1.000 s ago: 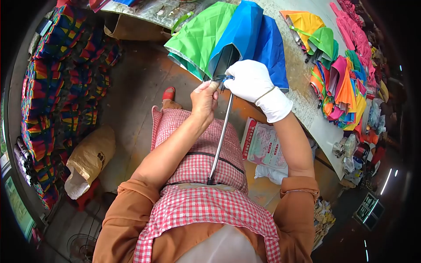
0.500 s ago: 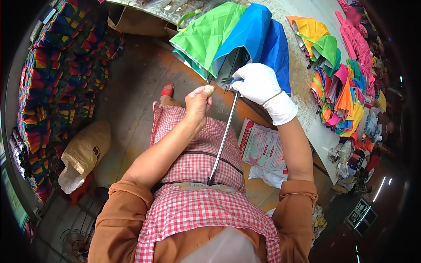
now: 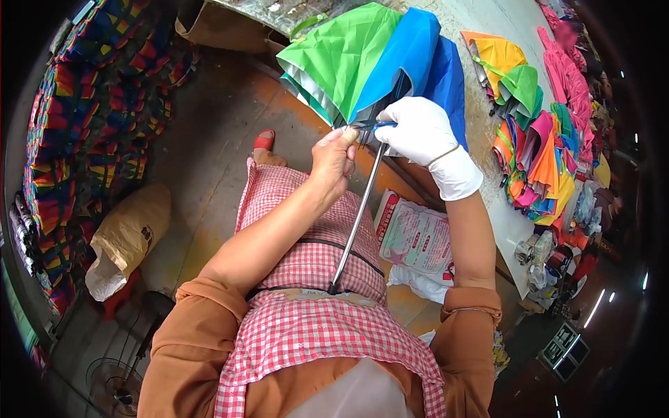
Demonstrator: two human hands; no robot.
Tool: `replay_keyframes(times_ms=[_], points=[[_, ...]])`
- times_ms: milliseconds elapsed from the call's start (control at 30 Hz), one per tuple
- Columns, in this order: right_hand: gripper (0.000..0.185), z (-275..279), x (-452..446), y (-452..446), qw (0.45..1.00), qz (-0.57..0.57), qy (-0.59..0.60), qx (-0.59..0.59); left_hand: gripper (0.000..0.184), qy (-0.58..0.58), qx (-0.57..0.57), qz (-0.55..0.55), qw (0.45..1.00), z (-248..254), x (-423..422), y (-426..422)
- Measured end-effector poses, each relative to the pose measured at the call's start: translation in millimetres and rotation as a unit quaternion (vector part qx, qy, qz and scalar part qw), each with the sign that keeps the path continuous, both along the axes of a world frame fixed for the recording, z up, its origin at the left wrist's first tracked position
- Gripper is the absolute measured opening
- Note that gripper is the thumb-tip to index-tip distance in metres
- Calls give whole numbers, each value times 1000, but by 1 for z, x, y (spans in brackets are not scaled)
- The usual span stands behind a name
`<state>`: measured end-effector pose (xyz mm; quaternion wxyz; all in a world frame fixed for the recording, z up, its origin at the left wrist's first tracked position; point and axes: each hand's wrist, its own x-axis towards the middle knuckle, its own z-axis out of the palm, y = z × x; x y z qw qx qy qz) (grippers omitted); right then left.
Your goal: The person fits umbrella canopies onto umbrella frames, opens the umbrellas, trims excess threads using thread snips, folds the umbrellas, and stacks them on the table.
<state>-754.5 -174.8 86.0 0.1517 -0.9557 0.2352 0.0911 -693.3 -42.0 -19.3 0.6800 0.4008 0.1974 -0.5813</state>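
A half-folded umbrella with a green panel (image 3: 345, 59) and a blue panel (image 3: 403, 59) lies over the table edge. Its metal shaft (image 3: 359, 214) slants down to the checked apron at the waist. My right hand (image 3: 421, 136), in a white glove, is closed round a small blue-handled tool (image 3: 380, 126), beside the upper shaft. The tool's dark blades point left. Bare and pinched, my left hand (image 3: 334, 159) meets the blade tips at the canopy's lower edge; what its fingertips hold is too small to make out.
More folded umbrellas (image 3: 533, 160) lie on the table (image 3: 491, 209) at the right. Stacked rainbow bundles (image 3: 66, 139) line the left side. A brown paper bag (image 3: 132, 237), a fan (image 3: 115, 383) and a printed sack (image 3: 416, 233) stand or lie low down.
Half a second ago my left hand was apart from the tool; now it is up and right, at the blade tips. The view has shifted slightly, with the umbrella further right.
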Motion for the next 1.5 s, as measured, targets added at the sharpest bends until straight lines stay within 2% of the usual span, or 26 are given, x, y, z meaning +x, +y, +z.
replay_keyframes(times_ms=[133, 233, 333, 467, 567, 767, 867, 933, 967, 1000, 1033, 1067, 1100, 1133, 1167, 1200, 1233, 1300, 1333, 1367, 1467, 1500], points=[[24, -19, 3, 1, 1000, 15, 3, -12, 6, 14, 7, -7, 1000, -6, 0, 0], [24, -19, 1, 0, 1000, 16, 3, 3, 6, -12, 65, -19, 998, -8, -2, 12], [24, -21, 3, 3, 1000, 14, 2, -1, 5, -31, 59, 32, 997, -19, 6, 13], [23, -28, 12, 6, 999, 6, 29, -16, 6, -24, 50, 26, 998, -27, 11, 3], [22, -32, 11, 6, 999, 33, -24, -19, 5, -30, 75, -10, 997, -26, 10, 15], [21, -34, 34, 17, 997, 17, 73, -4, 6, -1, 43, 1, 999, -36, 7, 16], [20, -28, 41, 18, 992, -7, 129, 9, 8, -22, 25, -62, 998, -35, 13, 17], [23, -21, 16, 6, 999, 2, 39, 15, 10, -141, 3, -245, 959, -21, 17, 25], [25, -8, -3, 1, 992, 48, -108, 42, 12, -199, -10, -335, 921, -10, 19, 28], [25, 29, -17, 0, 985, -14, -84, 152, 19, -307, -25, -417, 855, -6, 17, 30], [25, 48, -39, -2, 935, -96, -153, 305, 19, -432, -51, -395, 809, -5, 12, 29], [30, 62, -64, -6, 899, -125, -214, 360, 20, -549, -79, -365, 748, -4, 6, 28], [34, 58, -94, -9, 847, -183, -324, 380, 18, -610, -78, -309, 725, -3, 6, 22], [34, 43, -116, -10, 744, -230, -470, 416, 17, -669, -79, -248, 696, -3, 7, 12], [33, 22, -151, -21, 701, -293, -521, 390, 15, -736, -41, -211, 642, -8, 12, 5], [29, 3, -166, -27, 708, -364, -532, 289, 18, -745, 0, -177, 644, -14, 17, -2], [27, -19, -182, -33, 708, -455, -489, 227, 20, -763, 23, -173, 623, -21, 23, -7], [27, -90, -221, -57, 707, -553, -414, 151, 23, -797, 62, -176, 574, -32, 32, -15], [29, -135, -240, -71, 732, -502, -447, 109, 25, -814, 78, -180, 547, -36, 35, -21], [33, -169, -257, -88, 782, -491, -382, 25, 26, -829, 94, -184, 519, -36, 38, -27], [34, -169, -243, -91, 831, -482, -249, -123, 25, -867, 136, -211, 431, -28, 46, -39], [34, -162, -239, -93, 857, -450, -167, -190, 25, -854, 162, -250, 426, -24, 51, -44]])
